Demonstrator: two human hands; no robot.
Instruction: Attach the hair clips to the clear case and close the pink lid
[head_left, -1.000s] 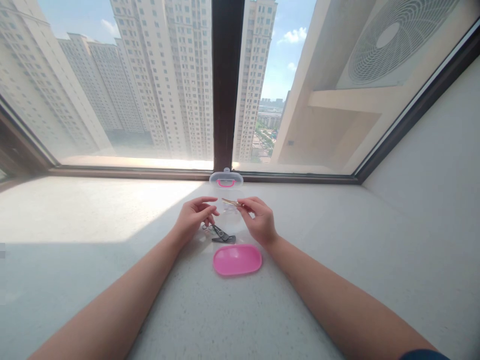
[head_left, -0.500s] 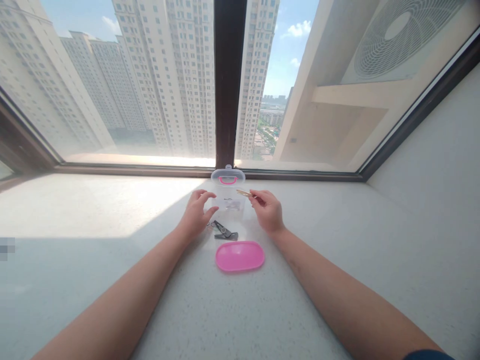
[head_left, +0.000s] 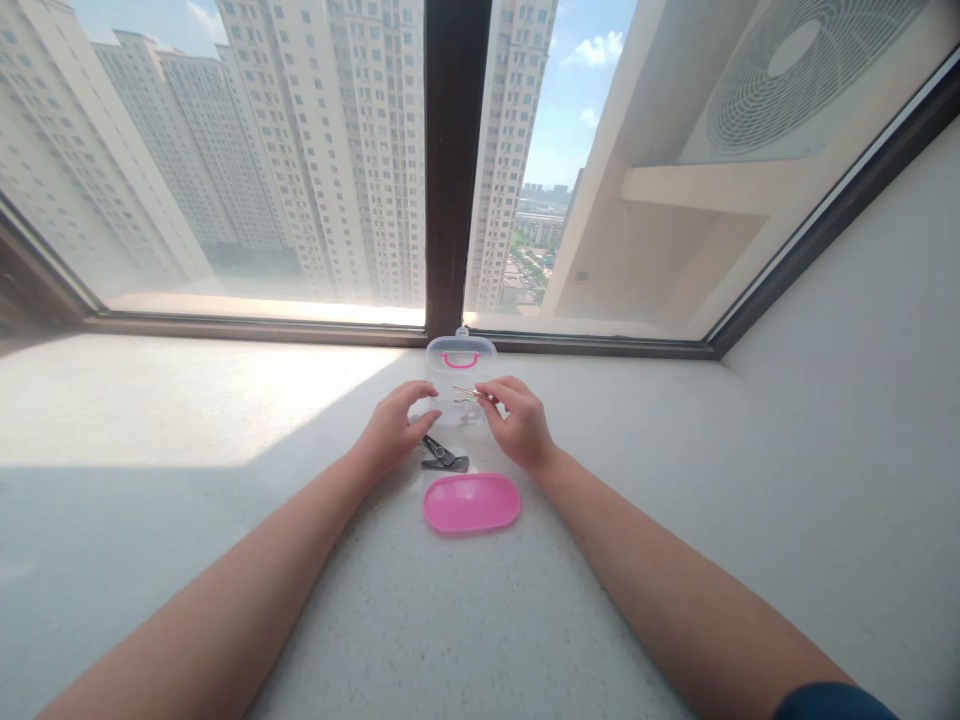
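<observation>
My right hand (head_left: 516, 422) pinches a thin gold hair clip (head_left: 466, 391) between thumb and fingers, its free end pointing left over a clear plastic box (head_left: 442, 385). The box's see-through lid (head_left: 442, 345) with a pink handle stands at the back, and small dark pieces show inside the box. My left hand (head_left: 396, 425) is open at the box's left side, thumb and fingers apart; whether it touches the wall is unclear. Just in front of the left thumb lies a dark clip (head_left: 450, 460) with a round spring. A shallow pink tray (head_left: 471, 503) rests closer to me.
The pale speckled sill (head_left: 450, 620) spreads around both forearms. Behind the box runs a brown window frame (head_left: 451, 200) with glass on either side. A white wall (head_left: 862, 300) stands on the right. Sunlight falls on the sill's left part.
My right hand has moved left, bringing the gold hair clip over the box. The left hand keeps its open pose. The view has shifted slightly.
</observation>
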